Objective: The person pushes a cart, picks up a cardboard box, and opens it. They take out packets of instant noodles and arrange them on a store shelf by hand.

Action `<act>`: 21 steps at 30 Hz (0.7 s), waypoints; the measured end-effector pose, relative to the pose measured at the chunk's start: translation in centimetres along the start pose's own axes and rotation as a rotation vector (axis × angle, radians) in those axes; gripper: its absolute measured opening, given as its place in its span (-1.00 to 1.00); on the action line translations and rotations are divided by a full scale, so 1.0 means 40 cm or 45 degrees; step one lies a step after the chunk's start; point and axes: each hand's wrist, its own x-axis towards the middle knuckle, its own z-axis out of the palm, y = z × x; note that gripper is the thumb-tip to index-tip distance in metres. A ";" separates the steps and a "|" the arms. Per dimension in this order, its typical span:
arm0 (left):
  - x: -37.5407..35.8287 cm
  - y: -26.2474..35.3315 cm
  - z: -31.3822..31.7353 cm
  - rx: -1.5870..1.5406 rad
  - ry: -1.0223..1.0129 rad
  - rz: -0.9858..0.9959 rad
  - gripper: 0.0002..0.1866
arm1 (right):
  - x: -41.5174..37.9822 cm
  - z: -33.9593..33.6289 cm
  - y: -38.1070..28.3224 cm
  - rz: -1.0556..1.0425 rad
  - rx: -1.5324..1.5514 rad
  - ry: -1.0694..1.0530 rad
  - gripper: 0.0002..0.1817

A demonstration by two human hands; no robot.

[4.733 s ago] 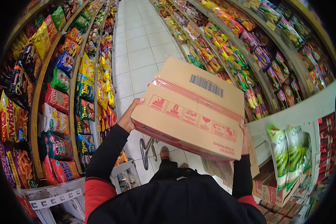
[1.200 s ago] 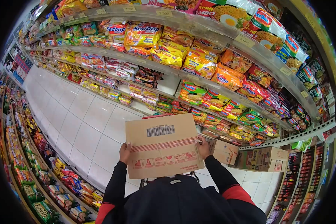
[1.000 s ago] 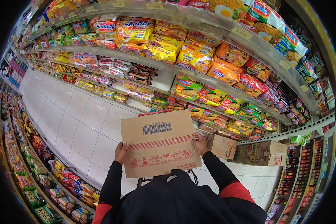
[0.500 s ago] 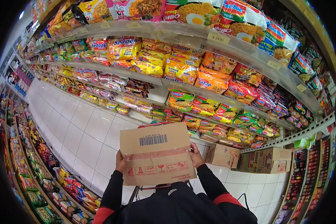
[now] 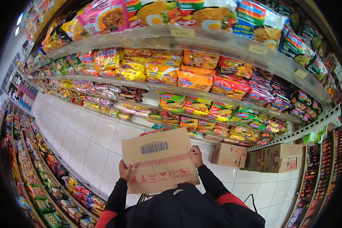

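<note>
A flat-looking brown cardboard box (image 5: 159, 161) with a barcode, a red striped band and red symbols lies across the middle, in front of my body. My left hand (image 5: 125, 170) grips its left edge, with the thumb on the face. On the right edge, my right hand (image 5: 195, 156) is closed on the cardboard, thumb on top. Fingers beneath the box are hidden. Part of a red cart handle (image 5: 155, 131) shows beyond the far edge.
Shelves of instant noodle packs (image 5: 195, 78) run along the far side. Lower shelves of packets (image 5: 41, 190) line the left. Two cartons, one plain (image 5: 228, 155) and one printed (image 5: 279, 159), stand on the tiled floor (image 5: 87, 146) at right.
The view has shifted, so the shelves appear moved left. Both hands still hold the box, and my right hand sits a little higher against its edge.
</note>
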 end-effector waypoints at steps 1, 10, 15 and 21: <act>-0.007 0.005 0.005 0.085 0.029 0.013 -0.30 | 0.000 -0.006 -0.006 0.003 0.007 0.014 -0.75; -0.015 0.027 0.022 0.301 0.014 0.066 -0.31 | -0.015 -0.020 -0.011 0.300 0.081 0.194 -0.54; -0.023 0.045 0.020 0.276 0.017 0.009 -0.35 | -0.012 -0.044 -0.033 0.585 0.451 0.069 -0.70; -0.030 0.023 0.005 0.247 0.036 0.005 -0.43 | -0.103 -0.032 0.028 0.317 0.478 0.038 -0.78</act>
